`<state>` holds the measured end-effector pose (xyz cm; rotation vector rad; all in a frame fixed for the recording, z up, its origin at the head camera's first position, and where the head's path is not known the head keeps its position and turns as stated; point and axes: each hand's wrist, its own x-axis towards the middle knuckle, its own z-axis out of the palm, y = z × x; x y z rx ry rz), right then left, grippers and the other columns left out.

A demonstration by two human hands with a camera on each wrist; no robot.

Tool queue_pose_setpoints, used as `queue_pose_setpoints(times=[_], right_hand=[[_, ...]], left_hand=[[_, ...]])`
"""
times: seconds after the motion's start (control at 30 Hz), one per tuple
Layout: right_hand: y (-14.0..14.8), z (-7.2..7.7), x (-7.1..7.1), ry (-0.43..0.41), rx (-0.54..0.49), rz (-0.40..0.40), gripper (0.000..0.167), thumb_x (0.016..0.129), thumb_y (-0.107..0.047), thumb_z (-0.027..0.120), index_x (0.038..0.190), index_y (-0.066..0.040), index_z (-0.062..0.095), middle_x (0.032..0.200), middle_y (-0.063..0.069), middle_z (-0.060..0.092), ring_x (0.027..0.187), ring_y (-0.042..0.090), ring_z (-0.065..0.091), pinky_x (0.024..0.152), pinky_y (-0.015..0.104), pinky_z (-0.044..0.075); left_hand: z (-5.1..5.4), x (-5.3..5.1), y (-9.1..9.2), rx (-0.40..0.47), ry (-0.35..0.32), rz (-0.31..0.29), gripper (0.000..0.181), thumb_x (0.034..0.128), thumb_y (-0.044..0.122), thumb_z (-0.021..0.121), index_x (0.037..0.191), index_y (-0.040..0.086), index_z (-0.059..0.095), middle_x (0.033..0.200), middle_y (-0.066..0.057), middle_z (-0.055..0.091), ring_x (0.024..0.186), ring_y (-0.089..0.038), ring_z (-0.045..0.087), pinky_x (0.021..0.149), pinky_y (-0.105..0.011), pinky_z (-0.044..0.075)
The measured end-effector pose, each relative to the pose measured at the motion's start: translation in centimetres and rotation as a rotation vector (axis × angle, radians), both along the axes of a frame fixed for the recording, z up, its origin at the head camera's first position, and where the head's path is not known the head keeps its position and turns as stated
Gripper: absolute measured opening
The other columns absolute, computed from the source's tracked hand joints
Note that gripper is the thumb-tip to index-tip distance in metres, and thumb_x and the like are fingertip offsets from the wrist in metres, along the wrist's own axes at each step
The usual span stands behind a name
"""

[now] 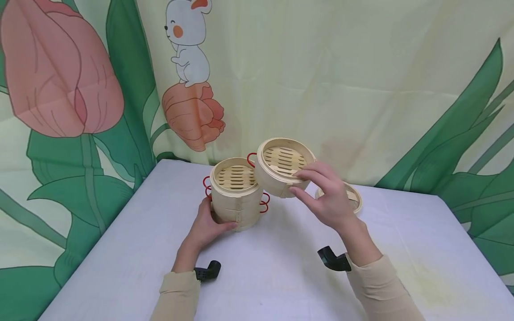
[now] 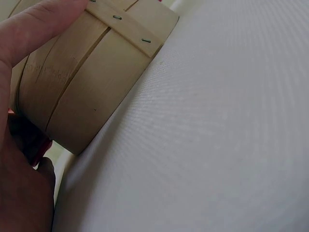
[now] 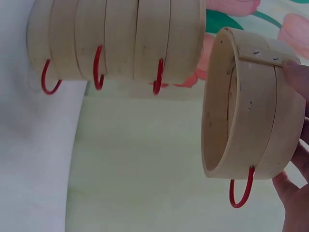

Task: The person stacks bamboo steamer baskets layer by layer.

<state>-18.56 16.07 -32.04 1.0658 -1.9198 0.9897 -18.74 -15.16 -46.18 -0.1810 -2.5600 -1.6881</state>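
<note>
While the left hand (image 1: 206,226) steadies a stack of bamboo steamer baskets (image 1: 237,200) on the worktop (image 1: 277,276), the right hand (image 1: 330,196) holds a single basket (image 1: 283,167) in the air, just to that hand's left and apart from the stack's top rim, slightly tilted. Handling it well probably calls for levelling the loose basket, keeping its red loop (image 1: 251,159) clear of the rim below, and moving gently so the stack doesn't rock; the left hand's low hold should help against tipping.

Both hands are clamped on something: the left has its thumb across the front of the stack's lower part and its fingers round the side, while the right pinches the basket's near side, fingers at the rim and thumb underneath on the wall. A round piece (image 1: 355,196), partly hidden, lies beyond the right hand.
</note>
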Motion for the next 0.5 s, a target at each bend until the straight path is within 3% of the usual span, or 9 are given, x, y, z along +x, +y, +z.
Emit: queue_pose_setpoints(times=[0.13,0.5], right_hand=[[-1.3,0.4,-0.4,-0.004,0.006,0.009,0.033,0.072,0.004,0.085,0.103,0.000,0.074,0.101,0.012,0.068,0.098,0.030,0.058,0.093,0.031,0.042],[-4.4,0.8,-1.2,-0.021,0.010,0.028,0.030,0.074,0.002,0.087,0.101,-0.001,0.073,0.101,0.011,0.067,0.100,0.030,0.056,0.092,0.037,0.043]], left_hand=[[-0.2,0.0,0.0,0.009,0.006,-0.006,0.111,0.0692,0.026,0.095,0.151,0.000,0.024,0.145,-0.018,0.037,0.137,-0.032,0.035,0.115,-0.050,0.028],[-0.1,0.0,0.0,0.000,0.016,-0.001,0.111,0.0687,0.025,0.095,0.151,-0.001,0.024,0.145,-0.019,0.037,0.137,-0.034,0.035,0.115,-0.051,0.027]])
